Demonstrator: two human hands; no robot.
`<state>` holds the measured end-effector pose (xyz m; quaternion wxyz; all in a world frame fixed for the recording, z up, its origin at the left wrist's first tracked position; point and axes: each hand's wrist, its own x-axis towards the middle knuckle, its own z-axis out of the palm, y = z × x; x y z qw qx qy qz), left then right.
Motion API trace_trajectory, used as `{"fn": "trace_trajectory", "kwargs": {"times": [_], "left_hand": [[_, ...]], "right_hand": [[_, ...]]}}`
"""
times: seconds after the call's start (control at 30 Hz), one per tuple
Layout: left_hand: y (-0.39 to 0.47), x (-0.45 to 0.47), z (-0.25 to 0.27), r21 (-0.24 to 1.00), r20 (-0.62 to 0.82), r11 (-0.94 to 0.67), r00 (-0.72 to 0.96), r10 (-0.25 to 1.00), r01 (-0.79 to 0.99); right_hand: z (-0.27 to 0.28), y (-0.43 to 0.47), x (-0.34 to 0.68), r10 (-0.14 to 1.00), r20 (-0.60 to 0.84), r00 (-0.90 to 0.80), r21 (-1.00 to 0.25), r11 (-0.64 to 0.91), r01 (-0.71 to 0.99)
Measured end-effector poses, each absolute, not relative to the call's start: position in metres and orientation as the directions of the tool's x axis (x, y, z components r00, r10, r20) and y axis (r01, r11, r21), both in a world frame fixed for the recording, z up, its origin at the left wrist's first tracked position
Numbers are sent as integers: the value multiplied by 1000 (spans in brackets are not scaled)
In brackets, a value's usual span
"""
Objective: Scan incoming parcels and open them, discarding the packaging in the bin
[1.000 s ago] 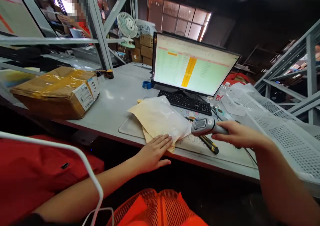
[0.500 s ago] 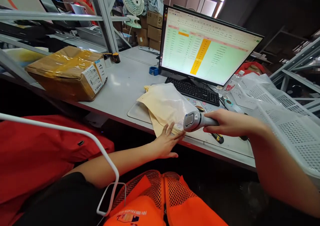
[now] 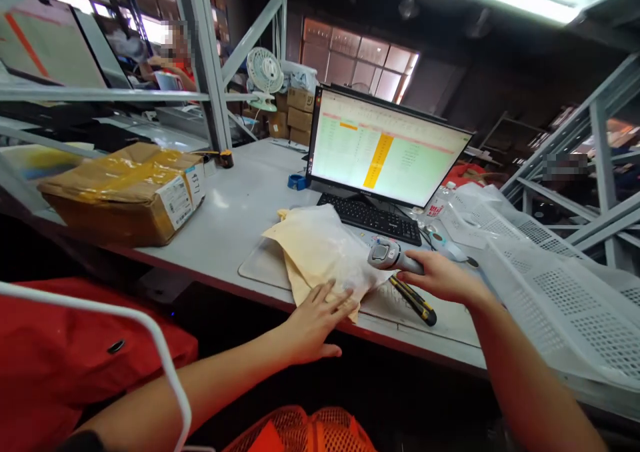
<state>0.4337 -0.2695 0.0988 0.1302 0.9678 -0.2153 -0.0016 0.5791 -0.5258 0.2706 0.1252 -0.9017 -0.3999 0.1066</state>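
My left hand [image 3: 320,319] lies flat with fingers spread on the near edge of a pale yellow and white plastic package [image 3: 325,245]. Gripped in my right hand [image 3: 440,275] is a grey handheld barcode scanner [image 3: 393,256], its head above the package's right side. A yellow and black utility knife [image 3: 414,299] rests on the table just below the scanner. Behind the package stand a black keyboard [image 3: 370,219] and a monitor [image 3: 385,145] showing a spreadsheet with an orange column.
A taped cardboard box [image 3: 120,192] with a label sits at the left. White perforated baskets [image 3: 560,292] line the right side. A blue tape dispenser [image 3: 297,182] and a small fan [image 3: 265,72] are farther back. Metal posts frame the table [image 3: 235,179]; a person [image 3: 180,65] is beyond.
The view has tilted upward, so the table sits lower in it. The scanner has lifted away from my left hand, uncovering more of the knife. My left hand stays on the package.
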Motion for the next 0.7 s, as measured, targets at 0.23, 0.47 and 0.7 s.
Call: {"fn": "trace_trajectory", "kwargs": {"times": [0.23, 0.47, 0.7], "left_hand": [[-193, 449, 96, 185, 32, -880, 898, -439, -437], [-176, 438, 51, 170, 415, -832, 804, -426, -529], [-181, 439, 36, 87, 625, -853, 695, -356, -515]], "right_hand": [[159, -580, 643, 330, 118, 936, -213, -913, 349], [116, -589, 673, 104, 137, 985, -77, -990, 115], [168, -523, 734, 298, 182, 937, -88, -944, 317]]}}
